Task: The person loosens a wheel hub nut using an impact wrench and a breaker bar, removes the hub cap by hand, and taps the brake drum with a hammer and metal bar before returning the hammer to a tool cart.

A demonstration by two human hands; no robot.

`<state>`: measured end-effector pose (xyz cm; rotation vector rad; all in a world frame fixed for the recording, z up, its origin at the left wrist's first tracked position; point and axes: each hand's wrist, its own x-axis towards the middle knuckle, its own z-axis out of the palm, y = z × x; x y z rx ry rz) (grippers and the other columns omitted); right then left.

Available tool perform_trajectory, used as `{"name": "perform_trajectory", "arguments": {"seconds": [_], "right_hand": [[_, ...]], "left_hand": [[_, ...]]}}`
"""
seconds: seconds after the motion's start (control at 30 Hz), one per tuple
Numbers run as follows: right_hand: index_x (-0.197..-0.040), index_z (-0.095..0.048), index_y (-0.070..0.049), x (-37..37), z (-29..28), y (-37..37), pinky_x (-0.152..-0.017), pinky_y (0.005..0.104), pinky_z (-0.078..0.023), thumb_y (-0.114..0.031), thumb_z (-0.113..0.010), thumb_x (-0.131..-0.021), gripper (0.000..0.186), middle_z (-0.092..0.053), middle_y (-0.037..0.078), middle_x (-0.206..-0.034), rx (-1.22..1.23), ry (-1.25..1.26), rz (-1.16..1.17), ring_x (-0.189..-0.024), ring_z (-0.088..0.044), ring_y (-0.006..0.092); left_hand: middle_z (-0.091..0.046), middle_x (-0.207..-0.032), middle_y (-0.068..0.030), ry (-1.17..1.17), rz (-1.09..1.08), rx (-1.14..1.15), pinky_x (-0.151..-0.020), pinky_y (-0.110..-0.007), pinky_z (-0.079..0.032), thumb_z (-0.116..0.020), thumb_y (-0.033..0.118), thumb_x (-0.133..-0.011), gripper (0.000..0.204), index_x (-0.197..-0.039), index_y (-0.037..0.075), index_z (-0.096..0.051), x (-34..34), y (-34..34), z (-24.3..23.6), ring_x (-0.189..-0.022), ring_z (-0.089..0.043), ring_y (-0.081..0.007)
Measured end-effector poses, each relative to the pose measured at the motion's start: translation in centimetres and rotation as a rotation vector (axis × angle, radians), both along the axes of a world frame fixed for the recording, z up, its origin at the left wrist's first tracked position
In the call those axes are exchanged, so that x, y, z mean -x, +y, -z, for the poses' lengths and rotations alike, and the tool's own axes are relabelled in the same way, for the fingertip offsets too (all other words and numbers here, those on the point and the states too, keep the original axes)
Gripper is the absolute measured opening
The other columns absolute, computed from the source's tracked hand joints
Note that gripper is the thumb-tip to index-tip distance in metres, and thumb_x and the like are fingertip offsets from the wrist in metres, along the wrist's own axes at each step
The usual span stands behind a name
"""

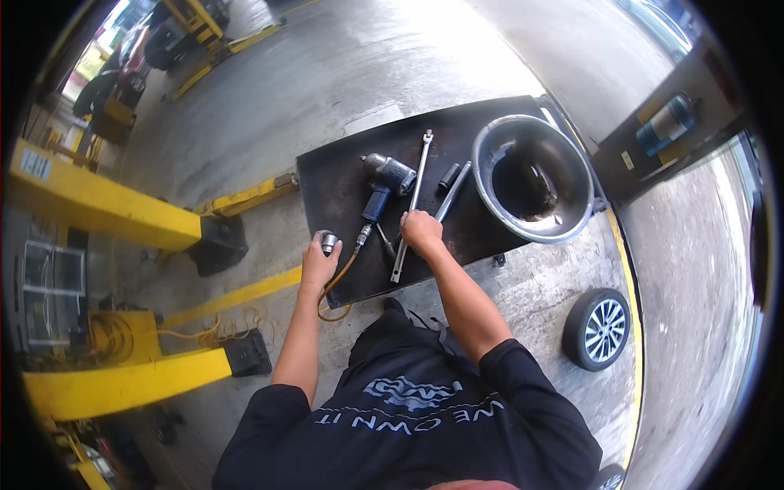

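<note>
My left hand (319,263), at the near left corner of the dark table (343,282), has its fingers closed around a short metal socket (329,242). Farther right, my right hand (421,231) wraps round the long steel breaker bar (420,175), which lies slantwise with its swivel head at the far end. Between the hands sits an air impact wrench (384,184), its handle joined to an orange air hose (340,276). A dark socket (449,175) and a steel tube (454,193) lie just right of the bar. Part of a slim tool (385,243) shows beside the hose fitting.
A large round metal basin (591,192) with dark liquid stands on the table's right end. Yellow lift arms (106,204) reach in from the left. A wheel (598,329) lies on the floor at right, near a pillar (661,135) with a blue bottle (665,124).
</note>
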<state>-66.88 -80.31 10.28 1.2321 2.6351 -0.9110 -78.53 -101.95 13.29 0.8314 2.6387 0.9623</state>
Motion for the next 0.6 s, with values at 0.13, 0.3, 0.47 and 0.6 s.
{"name": "perform_trajectory", "arguments": {"seconds": [0.13,0.3,0.47,0.6], "right_hand": [[-0.083,-0.073,-0.014,0.6,3.0,-0.3,-0.063,0.039,-0.054,-0.025,-0.052,-0.084,0.024,-0.071,0.008,-0.084,-0.323,-0.081,-0.05,-0.077,-0.07,0.0264],[-0.087,-0.061,-0.007,-0.8,-1.4,-1.0,-0.054,0.0399,-0.05,-0.027,-0.052,-0.088,0.022,-0.066,0.011,-0.07,-0.397,0.265,0.13,-0.065,-0.066,0.0293],[-0.097,-0.053,-0.008,-14.3,-6.6,-2.8,-0.056,0.045,-0.046,-0.024,-0.056,-0.089,0.017,-0.061,0.015,-0.067,-0.097,0.843,0.328,-0.062,-0.06,0.0368],[-0.099,-0.056,-0.008,-29.7,3.9,-7.9,-0.064,0.0426,-0.048,-0.03,-0.054,-0.091,0.024,-0.063,0.018,-0.075,0.068,0.486,0.947,-0.073,-0.064,0.035]], "left_hand": [[-0.065,-0.096,-0.0248,0.005,0.144,0.161,-0.081,-0.045,-0.048,-0.064,0.029,-0.082,0.035,-0.104,0.002,-0.059,2.4,2.2,2.4,-0.093,-0.061,-0.0416],[-0.063,-0.097,-0.0295,0.102,0.107,0.383,-0.083,-0.049,-0.047,-0.062,0.039,-0.083,0.049,-0.117,0.005,-0.053,2.6,2.1,3.6,-0.095,-0.06,-0.0441],[-0.065,-0.089,-0.0233,0.171,0.096,0.295,-0.08,-0.048,-0.047,-0.062,0.041,-0.083,0.05,-0.119,0.007,-0.053,1.9,3.6,-0.1,-0.088,-0.062,-0.0411],[-0.063,-0.08,-0.014,0.165,0.317,-0.184,-0.067,-0.037,-0.048,-0.06,0.025,-0.088,0.031,-0.111,0.003,-0.058,-1.1,7.4,-3.5,-0.07,-0.062,-0.0264]]}}
